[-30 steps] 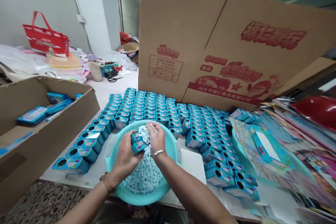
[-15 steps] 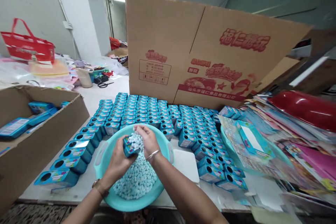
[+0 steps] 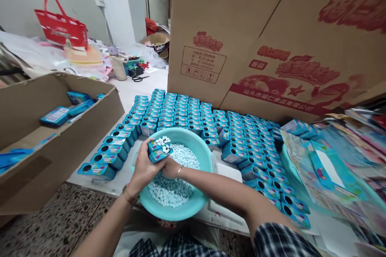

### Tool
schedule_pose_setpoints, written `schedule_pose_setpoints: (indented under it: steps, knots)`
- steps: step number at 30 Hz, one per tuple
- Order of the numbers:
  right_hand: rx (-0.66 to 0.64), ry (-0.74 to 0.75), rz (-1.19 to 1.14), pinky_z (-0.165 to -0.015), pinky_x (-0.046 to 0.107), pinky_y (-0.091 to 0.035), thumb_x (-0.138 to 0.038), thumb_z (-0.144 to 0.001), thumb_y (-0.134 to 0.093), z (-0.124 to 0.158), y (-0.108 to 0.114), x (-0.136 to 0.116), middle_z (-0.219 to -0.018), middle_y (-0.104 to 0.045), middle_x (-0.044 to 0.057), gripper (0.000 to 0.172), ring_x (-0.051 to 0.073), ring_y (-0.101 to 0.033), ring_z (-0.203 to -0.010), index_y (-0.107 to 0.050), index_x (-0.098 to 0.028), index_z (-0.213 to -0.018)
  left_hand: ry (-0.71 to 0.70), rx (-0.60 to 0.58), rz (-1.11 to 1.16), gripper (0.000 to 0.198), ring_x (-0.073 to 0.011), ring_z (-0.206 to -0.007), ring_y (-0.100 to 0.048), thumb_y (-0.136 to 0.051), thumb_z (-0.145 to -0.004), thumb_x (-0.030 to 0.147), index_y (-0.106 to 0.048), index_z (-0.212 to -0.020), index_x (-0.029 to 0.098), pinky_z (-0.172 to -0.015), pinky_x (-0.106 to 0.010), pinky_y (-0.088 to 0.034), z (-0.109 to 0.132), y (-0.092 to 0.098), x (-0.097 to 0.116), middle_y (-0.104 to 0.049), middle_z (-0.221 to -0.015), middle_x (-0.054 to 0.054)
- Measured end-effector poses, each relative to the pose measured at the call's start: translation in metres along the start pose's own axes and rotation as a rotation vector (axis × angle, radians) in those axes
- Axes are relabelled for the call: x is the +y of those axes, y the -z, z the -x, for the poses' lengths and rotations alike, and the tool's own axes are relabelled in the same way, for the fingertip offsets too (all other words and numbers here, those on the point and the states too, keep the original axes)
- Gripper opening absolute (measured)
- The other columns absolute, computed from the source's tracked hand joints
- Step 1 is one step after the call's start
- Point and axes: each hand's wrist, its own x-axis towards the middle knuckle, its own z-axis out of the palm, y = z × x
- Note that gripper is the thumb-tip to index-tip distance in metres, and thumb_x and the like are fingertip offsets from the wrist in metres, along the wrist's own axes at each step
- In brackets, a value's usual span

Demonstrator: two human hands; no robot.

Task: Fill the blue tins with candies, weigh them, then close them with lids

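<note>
From afar, I see the left hand (image 3: 144, 168) clasp two blue boxes (image 3: 157, 155) over the basin (image 3: 206, 150), presumably so stray pellets (image 3: 163, 141) land inside; beside it, I cannot tell what the half-hidden right hand (image 3: 171, 168) grips.

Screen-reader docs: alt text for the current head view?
The left hand holds two small blue boxes topped with pale pellets over a turquoise basin of more; the right hand is below, partly hidden. Rows of boxes stand behind, before a cardboard carton.
</note>
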Motion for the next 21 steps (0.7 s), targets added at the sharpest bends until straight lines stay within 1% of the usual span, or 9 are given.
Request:
schedule_pose_setpoints:
  steps: [3,5,7,10,12,14,16,19,21]
  knots:
    - [-0.191,0.118,0.002,-0.098,0.033,-0.044,-0.019,-0.079,-0.060,0.005,-0.003,-0.001,-0.114,-0.070,0.001,0.032,0.022,-0.058,-0.113,-0.071,-0.025,-0.109,0.026,-0.004,0.041,0.073,-0.0262,-0.112,-0.058,-0.080,-0.064,0.030,-0.043,-0.127,0.021,-0.098,-0.043,-0.046,-0.002,-0.001,-0.001,-0.056,-0.121,-0.009]
    - [-0.380,0.136,0.095,-0.098,0.036,-0.042,-0.031,-0.081,-0.064,0.017,-0.001,-0.005,-0.120,-0.067,0.001,0.034,0.024,-0.055,-0.115,-0.068,-0.028,-0.115,0.058,-0.003,0.086,0.073,-0.0245,-0.107,-0.060,-0.079,-0.065,0.027,-0.042,-0.128,0.022,-0.094,-0.040,-0.049,-0.004,-0.001,0.000,-0.057,-0.118,-0.008]
    - [-0.577,0.143,0.235,-0.097,0.043,-0.041,-0.042,-0.082,-0.064,0.030,0.006,-0.011,-0.124,-0.064,0.004,0.042,0.029,-0.052,-0.115,-0.065,-0.028,-0.121,0.068,-0.006,0.100,0.073,-0.0236,-0.106,-0.060,-0.077,-0.066,0.025,-0.041,-0.129,0.023,-0.092,-0.039,-0.049,-0.005,-0.001,0.001,-0.058,-0.117,-0.007]
    - [-0.815,0.279,0.412,-0.094,0.050,-0.039,-0.045,-0.084,-0.060,0.048,0.024,-0.016,-0.121,-0.064,0.006,0.038,0.032,-0.049,-0.115,-0.066,-0.027,-0.118,0.066,-0.026,0.081,0.071,-0.0239,-0.109,-0.059,-0.077,-0.066,0.025,-0.042,-0.127,0.023,-0.095,-0.040,-0.048,-0.006,0.000,0.001,-0.057,-0.119,-0.007]
    - [-0.889,0.397,0.537,-0.095,0.055,-0.036,-0.043,-0.082,-0.063,0.054,0.040,-0.014,-0.117,-0.065,0.006,0.031,0.033,-0.047,-0.115,-0.070,-0.028,-0.108,0.066,-0.061,0.072,0.071,-0.0243,-0.110,-0.058,-0.077,-0.065,0.025,-0.042,-0.126,0.023,-0.097,-0.042,-0.047,-0.006,-0.001,-0.003,-0.057,-0.119,-0.007]
    - [-0.899,0.448,0.692,-0.096,0.059,-0.033,-0.040,-0.075,-0.069,0.057,0.057,-0.009,-0.117,-0.063,0.009,0.029,0.033,-0.046,-0.114,-0.072,-0.026,-0.101,0.053,-0.112,0.052,0.071,-0.0250,-0.111,-0.058,-0.076,-0.064,0.024,-0.042,-0.126,0.023,-0.099,-0.043,-0.045,-0.006,-0.002,-0.008,-0.057,-0.120,-0.007]
    - [-0.858,0.416,0.827,-0.096,0.061,-0.032,-0.033,-0.071,-0.072,0.057,0.073,-0.003,-0.117,-0.060,0.011,0.028,0.034,-0.046,-0.113,-0.072,-0.025,-0.097,0.033,-0.192,-0.006,0.070,-0.0261,-0.112,-0.057,-0.073,-0.063,0.022,-0.042,-0.126,0.022,-0.099,-0.044,-0.044,-0.005,-0.004,-0.013,-0.056,-0.121,-0.008]
    - [-0.684,0.240,0.861,-0.094,0.056,-0.037,-0.021,-0.071,-0.068,0.056,0.097,0.005,-0.121,-0.057,0.013,0.029,0.034,-0.045,-0.116,-0.072,-0.024,-0.100,-0.001,-0.370,-0.164,0.070,-0.0288,-0.111,-0.058,-0.070,-0.058,0.019,-0.045,-0.124,0.021,-0.097,-0.045,-0.045,0.003,-0.006,-0.014,-0.058,-0.120,-0.010]
    - [-0.493,0.039,0.740,-0.095,0.050,-0.040,-0.018,-0.071,-0.068,0.056,0.110,0.011,-0.129,-0.052,0.014,0.040,0.035,-0.044,-0.120,-0.068,-0.023,-0.110,-0.048,-0.527,-0.294,0.065,-0.0315,-0.106,-0.060,-0.068,-0.055,0.019,-0.051,-0.118,0.020,-0.091,-0.044,-0.048,0.010,-0.009,-0.009,-0.061,-0.115,-0.011]
